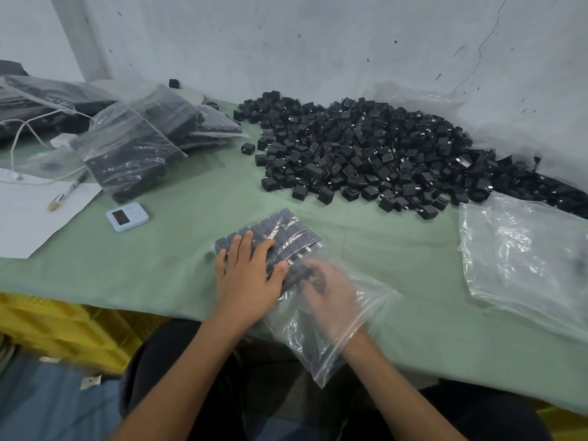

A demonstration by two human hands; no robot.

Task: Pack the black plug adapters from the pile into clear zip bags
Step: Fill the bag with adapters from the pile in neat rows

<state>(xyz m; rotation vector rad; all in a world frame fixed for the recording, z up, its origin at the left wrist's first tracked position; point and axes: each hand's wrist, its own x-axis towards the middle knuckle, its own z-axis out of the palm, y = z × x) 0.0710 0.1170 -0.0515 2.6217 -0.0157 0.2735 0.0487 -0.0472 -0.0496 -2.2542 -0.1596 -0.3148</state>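
Yellow crate (pixel 63 326): nearest of all, under the near edge of the green surface (pixel 159 275), far to the near-left of the pile (pixel 366 148) of loose black plug adapters.
Clear zip bag (pixel 318 342): on the surface on my side of the pile, well apart from it. Its open mouth hangs over the near edge toward me.
Right grip (pixel 331 291): reached in through the bag's mouth, blurred behind the plastic. Dark adapters sit at my fingertips, but I cannot tell whether my fingers close on them.
Left grip (pixel 251 272): on top of the bag, outside the plastic, open, with fingers straight and pressing flat on the packed adapters.
Packed adapters (pixel 286 233): tidy rows filling the bag's far end, the end toward the pile.
Pale blue device (pixel 127 217): small, with a dark screen, lying flat to the near-left of the pile.
Paper sheet (pixel 35 211): white, further left of the pile than the device, with a pen (pixel 68 190) across its far corner.
Empty clear bags (pixel 525 259): a crumpled stack just beside the pile's near-right edge.
Pile: a wide heap across the far side of the surface. One stray adapter (pixel 247 149) sits apart off its left edge.
Filled bags (pixel 127 157): several, stuffed with black adapters, leaning together left of the pile.
White cable (pixel 19 135): looping far left of the pile.
Wall (pixel 286 43): grey and scuffed, directly behind the pile.
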